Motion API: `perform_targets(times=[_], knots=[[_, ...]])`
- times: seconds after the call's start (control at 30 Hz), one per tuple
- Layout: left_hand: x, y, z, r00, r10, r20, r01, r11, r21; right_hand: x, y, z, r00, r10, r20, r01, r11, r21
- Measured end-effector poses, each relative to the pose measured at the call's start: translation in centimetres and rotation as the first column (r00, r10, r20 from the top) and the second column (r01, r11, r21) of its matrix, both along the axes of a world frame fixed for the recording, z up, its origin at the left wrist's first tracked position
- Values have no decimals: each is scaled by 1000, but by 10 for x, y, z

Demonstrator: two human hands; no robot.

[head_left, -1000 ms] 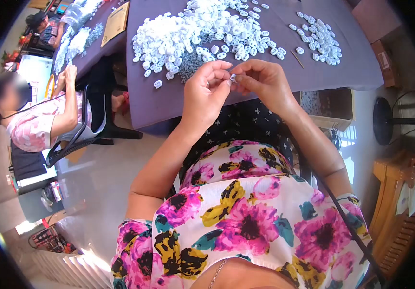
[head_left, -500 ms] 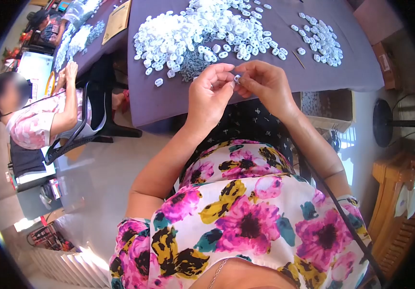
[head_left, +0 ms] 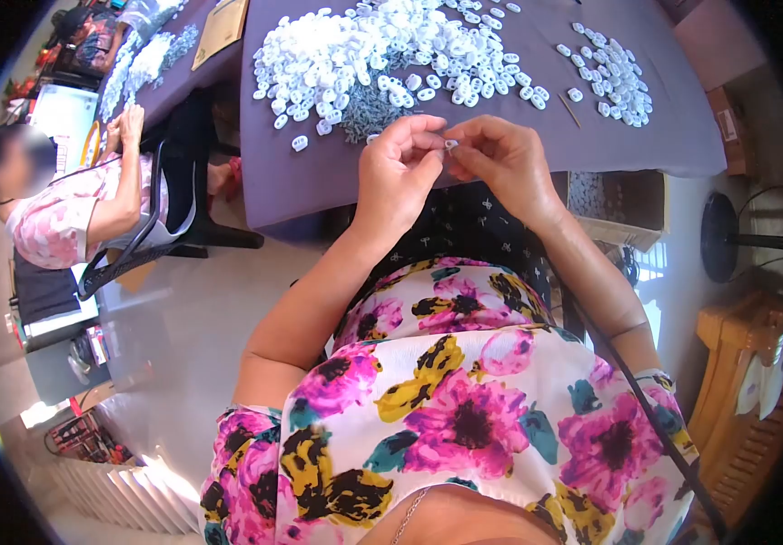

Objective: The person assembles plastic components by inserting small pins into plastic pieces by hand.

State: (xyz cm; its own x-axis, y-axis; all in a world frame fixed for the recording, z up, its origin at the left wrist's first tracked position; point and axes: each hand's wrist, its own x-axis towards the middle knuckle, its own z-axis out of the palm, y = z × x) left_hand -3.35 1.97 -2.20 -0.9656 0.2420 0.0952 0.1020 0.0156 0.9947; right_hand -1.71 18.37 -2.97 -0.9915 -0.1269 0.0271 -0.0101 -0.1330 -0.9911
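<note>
In front of my chest, at the table's near edge, my two hands meet. My right hand (head_left: 505, 163) pinches a small white plastic piece (head_left: 451, 144) between thumb and fingers. My left hand (head_left: 399, 173) is closed beside it, fingertips curled close to the piece; what lies between them is hidden. Just beyond my hands is a pile of small grey parts (head_left: 369, 111), too fine to name. Behind it spreads a large heap of white oval plastic pieces with two holes (head_left: 337, 59). A smaller group of white oval pieces (head_left: 617, 82) lies to the right.
A thin stick (head_left: 570, 110) lies on the dark-covered table (head_left: 310, 186). An open cardboard box (head_left: 641, 204) holding pale pieces sits below the table's right side. On the left, another person (head_left: 92, 200) sits on a black chair (head_left: 160, 213). A black fan (head_left: 723, 234) stands right.
My hands stay together, with small finger shifts around the white piece. The view has tilted slightly. The person at the left has moved a little.
</note>
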Motion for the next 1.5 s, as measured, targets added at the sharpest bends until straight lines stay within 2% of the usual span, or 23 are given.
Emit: perform_targets(times=[0.07, 0.13, 0.3, 0.37, 0.5, 0.57, 0.6, 0.67, 0.77, 0.87, 0.9, 0.93, 0.97, 1.0, 1.03, 1.07, 1.13, 1.3, 1.37, 1.4, 1.47, 1.5], knots=[[0, -2, 1, 1000, -11, 22, 12, 1000, -24, 0, 2, 2, 997, 2, -74, 7, 994, 113], [-1, -2, 1, 999, -24, 43, 26, 998, -49, 0, 2, 2, 996, -5, -85, 16, 993, 120], [-6, 2, -10, 993, 5, 119, -14, 997, 73, 0, -2, -1, 993, -47, -110, 61, 989, 136], [-6, 2, -17, 991, -10, 137, 1, 998, 61, 1, -4, -9, 977, -70, -202, 129, 947, 295], [-10, 2, -22, 988, -19, 153, 6, 996, 84, -2, -9, -15, 971, -87, -223, 140, 962, 234], [-10, -2, -19, 984, -29, 173, 16, 997, 77, -4, -7, -18, 985, -85, -149, 111, 979, 171], [-10, -3, -18, 986, -48, 160, 42, 998, 39, -5, -5, -19, 996, -72, -59, 79, 990, 119], [-10, -4, -15, 988, -86, 125, 91, 995, -36, -5, -2, -18, 998, -57, -32, 60, 993, 97], [-14, -7, -10, 986, -102, 131, 103, 995, 1, -6, 3, -15, 998, -58, 3, 58, 996, 65], [-32, -13, 1, 1000, -19, -6, 17, 987, -162, -12, 13, -15, 995, -103, 11, 102, 993, 51], [-41, -13, 7, 994, 12, -109, -46, 948, -316, -14, 15, -15, 991, -130, 19, 129, 990, 48], [-52, -13, 6, 994, 8, -109, -42, 948, -317, -15, 17, -15, 991, -134, 19, 133, 990, 48], [-62, -12, 6, 935, -98, -341, -100, 849, -518, -16, 20, -16, 994, -110, 21, 108, 992, 62], [-71, -10, 6, 818, -247, -520, -210, 712, -670, -17, 21, -17, 996, -85, 23, 83, 994, 77], [-77, -7, 6, 839, -302, -453, -179, 633, -753, -17, 20, -18, 996, -88, 19, 86, 993, 78], [-83, -5, 5, 837, -306, -455, -177, 634, -752, -16, 18, -19, 995, -101, 12, 100, 992, 71], [-95, 1, 5, 809, -405, -427, -201, 491, -847, -14, 16, -18, 992, -123, 1, 123, 990, 64], [-100, 1, 10, 794, -462, -395, -181, 441, -879, -15, 15, -16, 993, -119, 11, 118, 991, 62], [-93, -2, 12, 837, -321, -444, -215, 552, -805, -16, 15, -17, 993, -116, 8, 115, 992, 54], [-84, -6, 15, 834, -328, -444, -210, 555, -805, -13, 14, -16, 993, -116, 5, 116, 992, 54], [-63, -14, 23, 967, -159, -200, 2, 787, -617, -13, 16, -14, 994, -113, 2, 113, 992, 57], [-50, -16, 24, 983, -145, -114, 71, 867, -492, -14, 16, -12, 995, -99, -2, 99, 993, 59]])
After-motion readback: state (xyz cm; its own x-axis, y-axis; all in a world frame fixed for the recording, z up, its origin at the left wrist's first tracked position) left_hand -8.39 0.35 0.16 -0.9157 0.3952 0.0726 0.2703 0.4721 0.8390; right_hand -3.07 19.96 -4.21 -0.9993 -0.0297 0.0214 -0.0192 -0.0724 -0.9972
